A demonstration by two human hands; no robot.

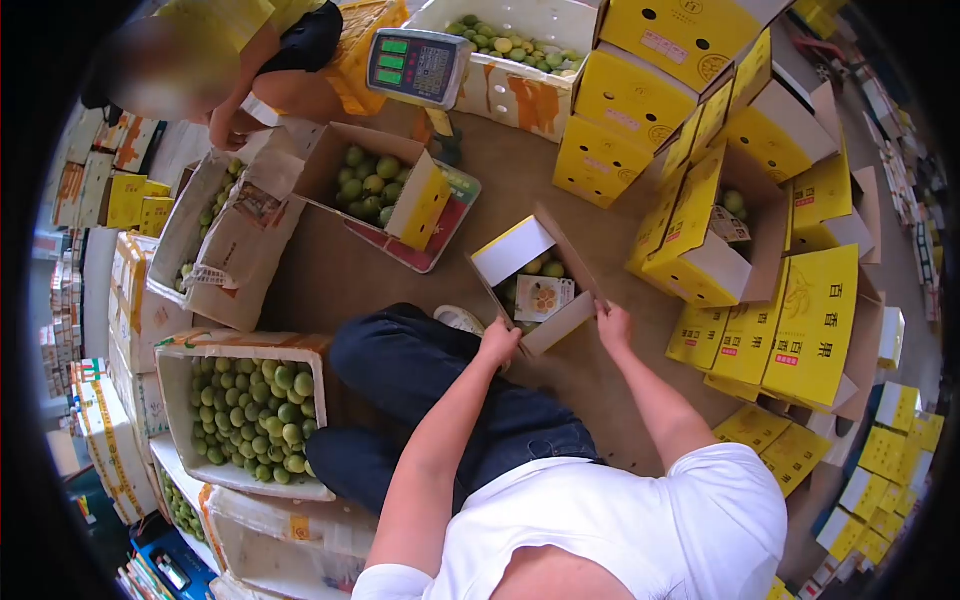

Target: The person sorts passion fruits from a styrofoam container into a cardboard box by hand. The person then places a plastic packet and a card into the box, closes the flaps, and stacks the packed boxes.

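An open cardboard box (568, 325) with raised flaps stands on the floor before me; green fruit (545, 268) and a printed card (544, 298) lie inside it. My left hand (500, 341) is closed on the box's near left edge. On its right side, my right hand (613, 325) grips a flap edge, fingers bent round it. Beyond, a fuller box of green fruit (371, 185) rests on the red platform of a scale (432, 255), whose display (418, 68) is lit green.
Foam crates of fruit stand at the left (172, 400) and far side (525, 95). Yellow boxes (815, 325) are stacked along the right. A co-worker (215, 60) crouches at the upper left, one hand by a foam crate (255, 275).
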